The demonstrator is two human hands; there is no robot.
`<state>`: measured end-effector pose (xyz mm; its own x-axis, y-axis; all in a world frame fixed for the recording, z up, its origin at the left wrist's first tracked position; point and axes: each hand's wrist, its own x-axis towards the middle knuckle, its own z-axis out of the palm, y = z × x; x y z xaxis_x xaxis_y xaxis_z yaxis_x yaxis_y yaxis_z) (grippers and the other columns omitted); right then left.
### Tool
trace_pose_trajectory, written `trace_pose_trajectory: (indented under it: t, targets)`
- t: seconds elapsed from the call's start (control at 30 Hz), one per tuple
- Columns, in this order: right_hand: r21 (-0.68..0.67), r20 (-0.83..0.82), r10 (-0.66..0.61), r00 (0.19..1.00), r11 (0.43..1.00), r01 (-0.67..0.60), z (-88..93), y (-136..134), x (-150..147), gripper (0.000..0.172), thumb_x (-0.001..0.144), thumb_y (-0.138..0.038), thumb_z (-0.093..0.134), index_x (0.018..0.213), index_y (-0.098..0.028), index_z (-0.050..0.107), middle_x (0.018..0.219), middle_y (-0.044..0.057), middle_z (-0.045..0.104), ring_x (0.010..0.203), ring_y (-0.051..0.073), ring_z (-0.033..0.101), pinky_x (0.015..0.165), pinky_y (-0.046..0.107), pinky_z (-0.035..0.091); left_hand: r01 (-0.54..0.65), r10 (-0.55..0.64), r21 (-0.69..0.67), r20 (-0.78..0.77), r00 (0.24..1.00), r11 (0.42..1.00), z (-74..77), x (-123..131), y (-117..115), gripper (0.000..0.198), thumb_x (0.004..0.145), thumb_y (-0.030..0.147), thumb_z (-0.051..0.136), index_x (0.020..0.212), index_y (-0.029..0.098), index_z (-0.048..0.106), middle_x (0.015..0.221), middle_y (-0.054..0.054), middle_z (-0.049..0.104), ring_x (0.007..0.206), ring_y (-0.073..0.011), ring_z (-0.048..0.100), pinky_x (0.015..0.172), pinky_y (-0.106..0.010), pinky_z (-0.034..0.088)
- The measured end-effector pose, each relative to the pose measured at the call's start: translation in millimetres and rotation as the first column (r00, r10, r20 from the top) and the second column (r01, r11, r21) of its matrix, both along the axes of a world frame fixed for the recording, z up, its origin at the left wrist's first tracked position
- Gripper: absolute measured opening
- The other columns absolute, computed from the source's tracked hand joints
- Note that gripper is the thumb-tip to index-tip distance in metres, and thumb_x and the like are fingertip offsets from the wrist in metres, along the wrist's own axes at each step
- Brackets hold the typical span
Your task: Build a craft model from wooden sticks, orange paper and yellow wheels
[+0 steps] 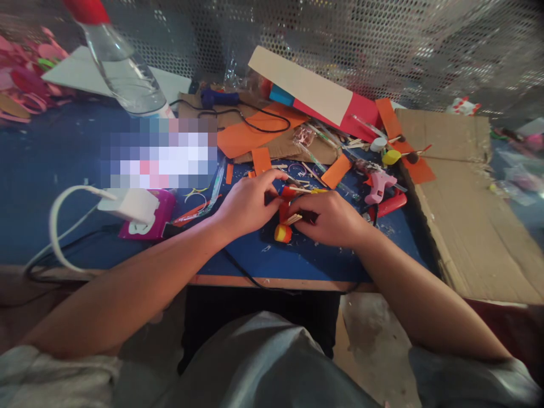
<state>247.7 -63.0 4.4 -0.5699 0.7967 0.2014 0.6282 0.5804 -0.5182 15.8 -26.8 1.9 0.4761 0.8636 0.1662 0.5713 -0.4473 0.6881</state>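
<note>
In the middle of the blue table (250, 255), my two hands meet over a small craft model (284, 211) of orange-red card, bottle caps and thin wooden sticks. My left hand (250, 203) is closed, its thumb and forefinger pinching the model's far left side by a red and blue cap (289, 192). From the right, my right hand (334, 221) has curled fingers, with a few thin wooden sticks (293, 219) poking out at the fingertips. A yellow and orange cap (283, 233) sits just below these. My fingers hide part of the model.
A pink glue gun (379, 186) lies right of my hands. Orange card pieces (337, 171), loose sticks and scraps spread behind them. Cardboard (480, 215) covers the right side. At left are a plugged pink power socket (164, 212), cables and a clear bottle (131, 79).
</note>
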Motion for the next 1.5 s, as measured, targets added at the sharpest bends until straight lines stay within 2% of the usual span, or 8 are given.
trace_pose_trajectory:
  t: [0.23, 0.43, 0.53, 0.8, 1.03, 1.23, 1.37, 1.5]
  targets:
    - [-0.021, 0.013, -0.027, 1.000, 0.999, 0.027, 4.1, -3.3, -1.1, 0.009, 0.084, -0.017, 0.068, 0.087, -0.021, 0.076, 0.072, -0.001, 0.075, 0.059, 0.014, 0.061, 0.064, 0.027, 0.042, 0.015, -0.015, -0.014, 0.008, 1.000, 1.000, -1.1, 0.9, -0.2, 0.051, 0.091, 0.013, 0.069, 0.141, 0.025, 0.071, 0.104, -0.002, 0.088, 0.103, -0.0252, 0.085, 0.095, -0.038, 0.059]
    - [0.029, 0.070, 0.025, 0.997, 0.999, -0.027, 2.2, -2.5, -2.4, 0.008, 0.087, -0.018, 0.066, 0.086, -0.022, 0.073, 0.084, 0.006, 0.080, 0.076, 0.021, 0.070, 0.072, 0.031, 0.045, 0.042, -0.042, 0.008, 0.037, 0.998, 0.999, -3.4, 0.7, -0.1, 0.036, 0.093, 0.019, 0.072, 0.128, 0.027, 0.077, 0.107, -0.002, 0.089, 0.103, -0.0244, 0.085, 0.091, -0.036, 0.060]
    - [0.041, 0.078, 0.040, 0.996, 0.998, -0.043, 1.0, -1.8, -2.2, 0.008, 0.088, -0.017, 0.066, 0.086, -0.022, 0.072, 0.083, 0.006, 0.079, 0.077, 0.022, 0.070, 0.073, 0.032, 0.046, 0.044, -0.045, 0.024, 0.030, 0.999, 0.999, -3.7, 0.0, 0.2, 0.031, 0.094, 0.023, 0.073, 0.124, 0.027, 0.080, 0.103, -0.001, 0.088, 0.096, -0.0232, 0.084, 0.085, -0.034, 0.058]
    - [0.075, 0.069, 0.058, 0.996, 0.995, -0.063, -2.1, 0.0, -0.9, 0.010, 0.090, -0.014, 0.065, 0.090, -0.022, 0.071, 0.094, 0.009, 0.079, 0.087, 0.023, 0.073, 0.079, 0.033, 0.051, 0.020, -0.021, 0.044, 0.029, 0.999, 0.999, 0.2, -1.2, -0.3, 0.042, 0.091, 0.024, 0.073, 0.133, 0.027, 0.074, 0.099, 0.001, 0.084, 0.077, -0.0175, 0.075, 0.078, -0.032, 0.055]
    - [0.082, 0.007, 0.017, 1.000, 0.997, -0.017, -5.9, 2.2, 0.0, 0.020, 0.090, -0.010, 0.065, 0.100, -0.022, 0.078, 0.108, 0.011, 0.083, 0.100, 0.027, 0.077, 0.088, 0.036, 0.058, -0.039, 0.033, 0.129, 0.044, 0.998, 0.991, 2.2, -2.7, -0.7, 0.018, 0.085, 0.018, 0.070, 0.101, 0.024, 0.062, 0.084, 0.002, 0.074, 0.073, -0.0163, 0.067, 0.071, -0.033, 0.049]
    - [0.053, -0.073, -0.108, 0.991, 0.992, 0.112, -2.8, 0.5, -1.2, 0.024, 0.087, -0.009, 0.065, 0.102, -0.021, 0.080, 0.103, 0.008, 0.085, 0.088, 0.023, 0.077, 0.079, 0.032, 0.055, -0.154, 0.113, 0.139, 0.267, 0.957, 0.978, 3.8, -3.5, 2.9, 0.016, 0.086, 0.021, 0.067, 0.094, 0.025, 0.054, 0.085, 0.001, 0.067, 0.069, -0.0141, 0.058, 0.069, -0.033, 0.049]
    - [0.008, -0.117, -0.187, 0.975, 0.982, 0.189, -0.9, -1.4, -3.2, 0.022, 0.088, -0.013, 0.067, 0.102, -0.021, 0.083, 0.094, 0.005, 0.086, 0.076, 0.019, 0.073, 0.069, 0.029, 0.050, -0.077, 0.034, 0.080, 0.445, 0.895, 0.994, 6.8, -1.4, 0.7, 0.017, 0.090, 0.033, 0.067, 0.101, 0.026, 0.055, 0.089, -0.001, 0.069, 0.072, -0.0145, 0.060, 0.066, -0.033, 0.051]
    - [-0.139, -0.174, -0.220, 0.960, 0.970, 0.198, 2.0, -2.7, -1.0, 0.026, 0.093, -0.018, 0.060, 0.102, -0.020, 0.085, 0.086, 0.004, 0.084, 0.071, 0.019, 0.074, 0.069, 0.030, 0.051, -0.029, 0.009, 0.040, 0.437, 0.899, 0.999, 4.5, 1.0, -1.0, 0.022, 0.091, 0.036, 0.071, 0.104, 0.025, 0.058, 0.093, -0.002, 0.073, 0.073, -0.0140, 0.063, 0.068, -0.032, 0.053]
